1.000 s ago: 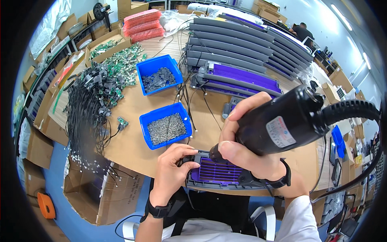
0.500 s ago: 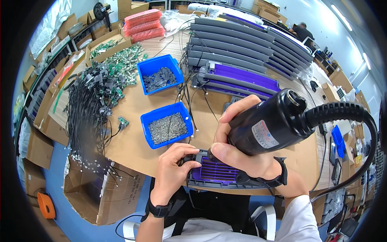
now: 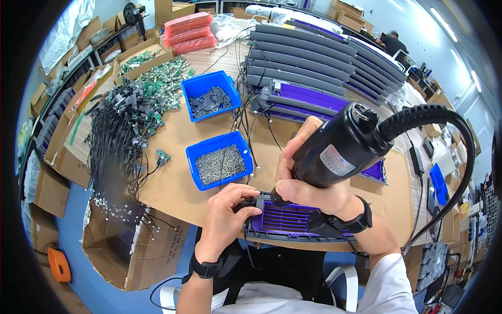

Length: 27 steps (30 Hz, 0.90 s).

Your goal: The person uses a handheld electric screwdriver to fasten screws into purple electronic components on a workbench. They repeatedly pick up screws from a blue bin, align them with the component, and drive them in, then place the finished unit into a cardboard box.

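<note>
My right hand (image 3: 319, 196) grips a thick black electric screwdriver (image 3: 332, 152), tilted with its lower end over the left part of a grey-and-purple slatted plastic housing (image 3: 287, 219). Its bit is hidden behind my fingers, so contact with the housing cannot be made out. My left hand (image 3: 225, 214) is closed on the housing's left end, thumb and fingers around a dark rounded part there. The housing lies at the table's near edge. Just beyond is a blue tub (image 3: 197, 183) of small metal screws, and behind it another blue tub (image 3: 214, 114) of dark translucent ring-like parts.
Cabled circuit boards (image 3: 123, 112) heap at the left. Grey-and-purple housings (image 3: 298, 55) stand stacked at the back; part of another (image 3: 374, 171) shows beyond my right wrist. The screwdriver's thick cable (image 3: 470, 152) loops right. An open carton (image 3: 151, 256) sits below left; a person (image 3: 392, 43) sits far off.
The screwdriver's body has shifted left and slightly up in the picture, uncovering part of a housing on the right. My left hand keeps its hold on the housing's left end.
</note>
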Each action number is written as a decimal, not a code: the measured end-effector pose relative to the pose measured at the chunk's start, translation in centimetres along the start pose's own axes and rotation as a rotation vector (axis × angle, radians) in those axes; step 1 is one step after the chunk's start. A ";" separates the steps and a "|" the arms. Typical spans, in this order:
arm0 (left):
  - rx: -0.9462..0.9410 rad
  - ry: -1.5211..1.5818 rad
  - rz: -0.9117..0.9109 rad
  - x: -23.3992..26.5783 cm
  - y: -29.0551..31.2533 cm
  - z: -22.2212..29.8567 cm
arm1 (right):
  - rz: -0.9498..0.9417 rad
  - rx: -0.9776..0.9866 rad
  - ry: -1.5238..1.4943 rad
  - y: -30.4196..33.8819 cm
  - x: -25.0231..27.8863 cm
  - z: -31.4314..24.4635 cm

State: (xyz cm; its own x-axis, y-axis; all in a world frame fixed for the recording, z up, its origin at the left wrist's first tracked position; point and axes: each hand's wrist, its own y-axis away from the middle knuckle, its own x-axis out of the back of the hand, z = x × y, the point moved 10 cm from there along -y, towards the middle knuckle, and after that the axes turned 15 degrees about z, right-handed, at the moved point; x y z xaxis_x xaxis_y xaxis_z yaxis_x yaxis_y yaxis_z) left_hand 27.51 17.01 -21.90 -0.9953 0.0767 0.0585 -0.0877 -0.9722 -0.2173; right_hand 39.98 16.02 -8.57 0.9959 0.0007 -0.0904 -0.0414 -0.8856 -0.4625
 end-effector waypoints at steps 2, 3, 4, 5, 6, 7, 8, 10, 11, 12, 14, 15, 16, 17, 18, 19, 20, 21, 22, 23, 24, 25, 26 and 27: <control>-0.048 -0.030 0.017 0.0 0.1 0.2 | -0.008 0.014 0.019 0.1 -0.1 -0.1; -0.082 -0.042 0.025 -0.1 0.1 0.4 | -0.010 0.010 0.025 0.1 -0.2 -0.1; -0.115 -0.054 0.033 0.0 0.2 0.6 | -0.012 0.006 0.031 0.1 -0.3 -0.1; -0.111 -0.056 0.036 0.0 0.2 0.6 | -0.007 0.008 0.033 0.2 -0.3 -0.1; -0.107 -0.058 0.040 0.0 0.2 0.6 | -0.002 0.009 0.034 0.2 -0.3 0.0; -0.107 -0.057 0.042 0.0 0.1 0.7 | 0.004 0.014 0.039 0.2 -0.3 -0.1; -0.104 -0.063 0.038 0.0 0.1 0.7 | 0.026 0.005 0.055 0.1 -0.1 -0.2; -0.102 -0.078 0.031 0.0 0.2 0.8 | 0.069 -0.011 0.083 -0.2 0.1 -0.4; -0.105 -0.086 0.029 -0.1 0.2 1.0 | 0.093 -0.013 0.091 -0.3 0.3 -0.6; -0.109 -0.095 0.027 -0.2 0.2 1.3 | 0.118 0.001 0.077 -0.4 0.5 -0.9; -0.117 -0.080 0.036 0.1 0.3 1.3 | 0.157 0.022 0.040 -0.5 0.5 -1.3; -0.124 -0.053 0.042 0.2 0.3 0.9 | 0.191 0.003 0.021 -0.6 0.5 -1.7; -0.128 -0.023 0.041 0.2 0.3 0.6 | 0.203 0.045 0.056 -0.9 0.6 -2.4; -0.091 -0.050 -0.020 -0.1 0.4 0.1 | 0.234 0.037 0.027 -1.2 0.5 -2.7; -0.078 -0.050 -0.017 0.1 0.4 -0.1 | 0.264 0.029 -0.003 -1.5 0.5 -2.7; -0.072 -0.046 -0.023 -0.1 0.3 0.0 | 0.278 0.084 0.016 -1.8 0.5 -3.0; -0.066 -0.043 -0.029 -0.2 0.2 0.0 | 0.291 0.103 -0.036 -2.0 0.5 -2.6; -0.061 -0.041 -0.032 -0.3 0.2 0.1 | 0.303 0.122 -0.088 -2.2 0.6 -2.0; -0.054 -0.042 -0.027 -0.2 0.3 0.1 | 0.309 0.138 -0.144 -2.5 0.5 -1.2; -0.046 -0.042 -0.022 -0.1 0.3 0.0 | 0.322 0.151 -0.178 -2.6 0.3 -0.7; -0.060 -0.048 -0.026 -0.1 0.3 0.1 | 0.334 0.152 -0.180 -2.8 0.1 -0.1; -0.074 -0.053 -0.028 0.0 0.3 0.3 | 0.346 0.154 -0.182 -2.9 -0.1 0.3; -0.088 -0.058 -0.032 0.0 0.3 0.4 | 0.358 0.156 -0.183 -3.0 -0.2 0.7; -0.088 -0.054 -0.026 0.0 0.3 0.6 | 0.358 0.160 -0.187 -3.1 -0.2 1.1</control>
State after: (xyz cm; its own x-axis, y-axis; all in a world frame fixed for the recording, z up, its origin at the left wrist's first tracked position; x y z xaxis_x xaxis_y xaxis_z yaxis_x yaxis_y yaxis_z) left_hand 27.48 16.63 -21.40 -0.9893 0.0876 0.1168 -0.1192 -0.9465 -0.2998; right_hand 39.79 19.29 -8.03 0.8854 -0.1962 -0.4214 -0.4080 -0.7623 -0.5024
